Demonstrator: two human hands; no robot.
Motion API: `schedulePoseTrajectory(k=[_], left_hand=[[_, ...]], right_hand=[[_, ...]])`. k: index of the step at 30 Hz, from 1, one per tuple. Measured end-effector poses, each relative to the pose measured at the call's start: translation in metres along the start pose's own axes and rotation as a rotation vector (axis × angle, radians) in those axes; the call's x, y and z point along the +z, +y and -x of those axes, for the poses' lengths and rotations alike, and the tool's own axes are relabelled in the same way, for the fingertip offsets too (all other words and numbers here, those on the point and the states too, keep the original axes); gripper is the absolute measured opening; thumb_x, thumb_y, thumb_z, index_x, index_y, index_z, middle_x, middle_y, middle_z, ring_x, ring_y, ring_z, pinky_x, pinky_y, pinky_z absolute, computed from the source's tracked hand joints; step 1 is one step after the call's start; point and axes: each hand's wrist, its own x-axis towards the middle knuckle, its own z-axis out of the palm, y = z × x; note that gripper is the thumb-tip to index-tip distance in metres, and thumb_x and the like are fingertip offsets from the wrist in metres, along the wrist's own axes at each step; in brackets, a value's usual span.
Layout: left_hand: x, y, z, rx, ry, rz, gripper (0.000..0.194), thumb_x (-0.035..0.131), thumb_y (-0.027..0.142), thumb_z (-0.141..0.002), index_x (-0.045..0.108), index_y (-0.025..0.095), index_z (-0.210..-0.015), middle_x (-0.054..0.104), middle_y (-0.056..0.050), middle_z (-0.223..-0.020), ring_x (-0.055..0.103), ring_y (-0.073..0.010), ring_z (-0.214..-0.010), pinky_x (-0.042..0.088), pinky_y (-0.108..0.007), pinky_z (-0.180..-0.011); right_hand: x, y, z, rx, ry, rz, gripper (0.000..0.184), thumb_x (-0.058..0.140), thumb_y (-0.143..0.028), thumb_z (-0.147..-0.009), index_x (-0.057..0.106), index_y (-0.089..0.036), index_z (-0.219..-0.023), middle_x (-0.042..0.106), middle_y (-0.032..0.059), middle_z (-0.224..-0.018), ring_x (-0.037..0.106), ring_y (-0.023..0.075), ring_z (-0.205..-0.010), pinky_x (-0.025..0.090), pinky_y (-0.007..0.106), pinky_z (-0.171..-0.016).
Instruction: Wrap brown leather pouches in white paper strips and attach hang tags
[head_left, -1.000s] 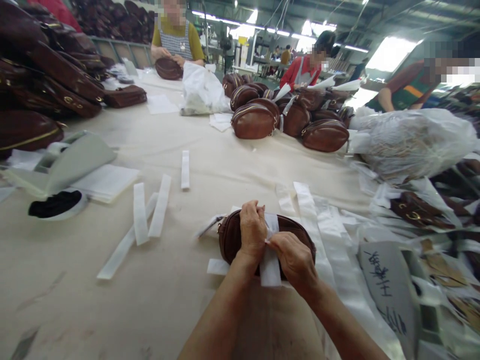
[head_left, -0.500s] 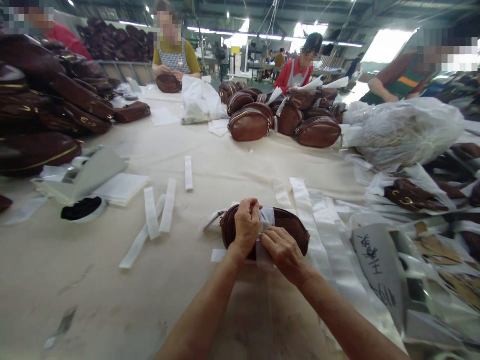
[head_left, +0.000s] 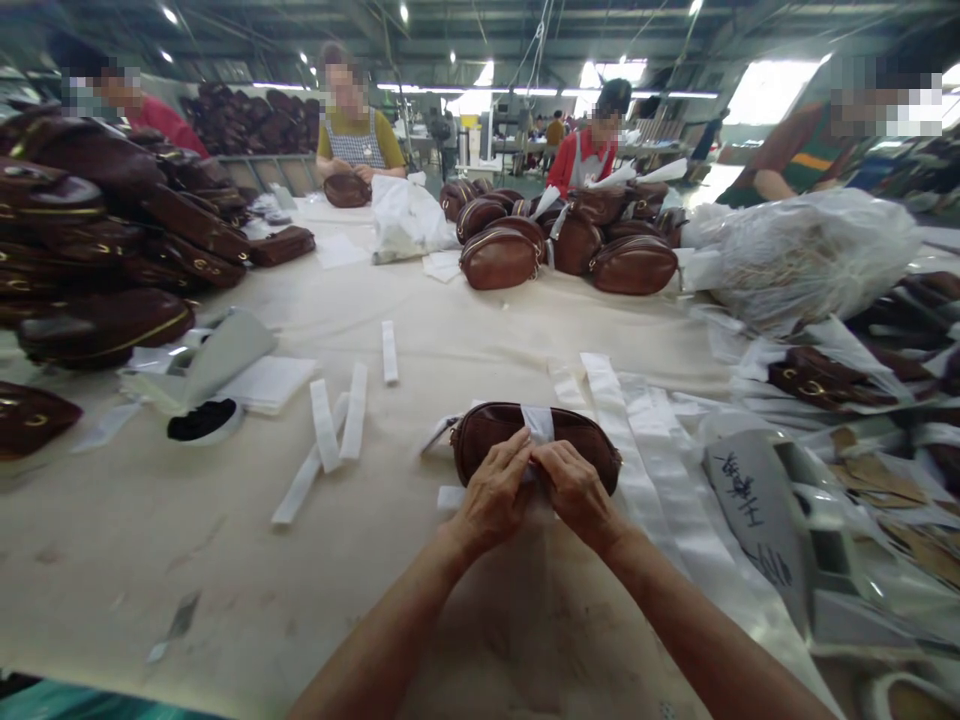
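A small dark brown leather bag (head_left: 487,437) with rounded ends lies across the table in front of me. Around its middle runs a white strip (head_left: 537,420), thin like paper or film. My left hand (head_left: 499,485) presses against the bag's near side, its fingers close together at the strip's left edge. From the right, my right hand (head_left: 574,485) meets it with curled fingers, pinching at the strip. The fingertips nearly touch, and they hide the strip's lower part. A zip pull or strap end sticks out at the bag's left end.
Loose white strips (head_left: 324,425) lie to the left, near a white roll with a black centre (head_left: 202,420). Brown bags (head_left: 499,258) are heaped at the back and far left. Plastic sheeting (head_left: 802,260) and a grey marked board (head_left: 754,510) fill the right. Several co-workers (head_left: 360,140) are beyond.
My left hand has come down from above the bag to its near side, uncovering the strip on top. My right hand stays close to the strip. The view has shifted slightly.
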Motion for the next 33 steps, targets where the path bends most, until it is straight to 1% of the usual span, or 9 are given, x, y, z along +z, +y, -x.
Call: schedulePoseTrajectory(k=[3,7,11,15,20,23,26,29,33], left_hand=[[-0.002,-0.002,-0.002,-0.009,-0.059,0.020,0.044,0.045,0.012,-0.085,0.045,0.011,-0.129,0.047,-0.017,-0.135,0.046,-0.0257,-0.122,0.043,-0.044,-0.101],[-0.002,-0.003,-0.001,-0.001,-0.106,0.030,0.045,0.043,0.011,-0.085,0.044,0.011,-0.130,0.045,-0.017,-0.137,0.045,-0.0256,-0.122,0.043,-0.044,-0.101],[0.001,-0.004,0.001,-0.030,-0.086,0.022,0.046,0.044,0.012,-0.085,0.043,0.013,-0.131,0.046,-0.017,-0.135,0.045,-0.0262,-0.123,0.043,-0.046,-0.101],[0.004,-0.004,0.002,-0.053,-0.062,0.020,0.042,0.045,0.013,-0.085,0.045,0.012,-0.127,0.045,-0.018,-0.135,0.045,-0.0268,-0.123,0.042,-0.046,-0.102],[0.002,-0.005,0.002,-0.011,-0.043,0.043,0.038,0.045,0.017,-0.088,0.048,0.013,-0.125,0.051,-0.016,-0.129,0.049,-0.0248,-0.117,0.045,-0.044,-0.099],[0.001,-0.005,0.001,0.016,-0.005,0.079,0.030,0.047,0.019,-0.088,0.054,0.012,-0.117,0.058,-0.014,-0.120,0.053,-0.0237,-0.110,0.048,-0.041,-0.095],[0.001,-0.006,0.001,0.035,0.030,0.093,0.025,0.047,0.019,-0.089,0.058,0.014,-0.110,0.061,-0.013,-0.113,0.054,-0.0224,-0.105,0.050,-0.040,-0.092],[0.001,-0.006,0.000,0.060,0.046,0.077,0.022,0.047,0.021,-0.090,0.061,0.015,-0.106,0.063,-0.011,-0.109,0.055,-0.0212,-0.100,0.052,-0.038,-0.088],[0.001,-0.005,-0.001,0.113,0.068,0.038,0.021,0.046,0.023,-0.091,0.065,0.016,-0.097,0.066,-0.010,-0.102,0.054,-0.0205,-0.096,0.052,-0.036,-0.085]], right_hand=[[-0.002,-0.002,0.000,-0.042,-0.007,-0.012,0.016,0.039,-0.010,-0.092,0.053,-0.017,-0.093,0.060,0.0066,-0.081,0.054,0.0182,-0.077,0.050,0.030,-0.072],[-0.004,-0.004,-0.001,-0.098,-0.017,-0.014,0.017,0.037,-0.009,-0.092,0.052,-0.016,-0.091,0.060,0.0073,-0.081,0.054,0.0184,-0.079,0.051,0.032,-0.074],[-0.006,-0.005,-0.005,-0.150,-0.037,-0.024,0.018,0.036,-0.010,-0.093,0.052,-0.016,-0.091,0.060,0.0070,-0.082,0.055,0.0182,-0.080,0.050,0.033,-0.077],[-0.007,-0.008,-0.009,-0.176,-0.065,-0.034,0.017,0.037,-0.011,-0.093,0.052,-0.017,-0.087,0.061,0.0067,-0.079,0.055,0.0183,-0.077,0.050,0.032,-0.073],[-0.008,-0.011,-0.008,-0.149,-0.060,-0.054,0.019,0.035,-0.011,-0.093,0.050,-0.018,-0.083,0.059,0.0049,-0.073,0.055,0.0170,-0.071,0.051,0.030,-0.069],[-0.006,-0.009,-0.007,-0.130,-0.065,-0.068,0.018,0.036,-0.009,-0.092,0.051,-0.018,-0.086,0.059,0.0047,-0.074,0.056,0.0167,-0.070,0.051,0.030,-0.069],[-0.006,-0.006,-0.006,-0.090,-0.108,-0.093,0.017,0.038,-0.009,-0.092,0.052,-0.018,-0.089,0.061,0.0055,-0.075,0.057,0.0175,-0.070,0.051,0.031,-0.066],[-0.010,-0.006,0.000,-0.057,-0.149,-0.123,0.019,0.038,-0.008,-0.090,0.053,-0.018,-0.093,0.062,0.0064,-0.080,0.059,0.0187,-0.077,0.053,0.033,-0.070],[-0.017,-0.012,0.012,-0.044,-0.125,-0.185,0.025,0.037,-0.003,-0.088,0.051,-0.018,-0.102,0.063,0.0078,-0.090,0.059,0.0189,-0.090,0.053,0.033,-0.079]])
